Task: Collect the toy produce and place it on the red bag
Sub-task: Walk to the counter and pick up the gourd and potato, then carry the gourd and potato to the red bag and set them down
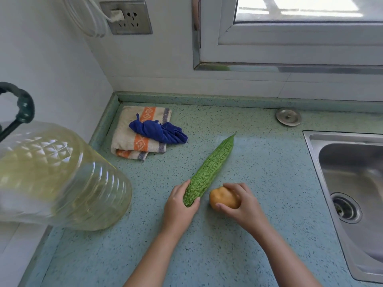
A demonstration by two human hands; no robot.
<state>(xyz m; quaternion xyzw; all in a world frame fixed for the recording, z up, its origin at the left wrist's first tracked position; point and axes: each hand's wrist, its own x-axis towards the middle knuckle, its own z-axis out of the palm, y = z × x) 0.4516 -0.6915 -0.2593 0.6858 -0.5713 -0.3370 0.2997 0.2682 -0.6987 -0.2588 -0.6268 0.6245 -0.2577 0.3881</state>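
A long green toy bitter gourd [211,168] lies slanted on the speckled green countertop [259,183], its tip pointing up and to the right. My left hand [180,206] is closed around its near end. Just to the right, a tan toy potato [222,197] rests on the counter with my right hand [242,204] wrapped over it, fingers on top and thumb at the front. No red bag is in view.
A large clear oil jug [62,177] with a dark green handle stands at the left. A folded striped towel [138,131] with a blue cloth [159,131] on it lies in the back corner. A steel sink [352,189] fills the right; a round metal cap [288,116] sits behind it.
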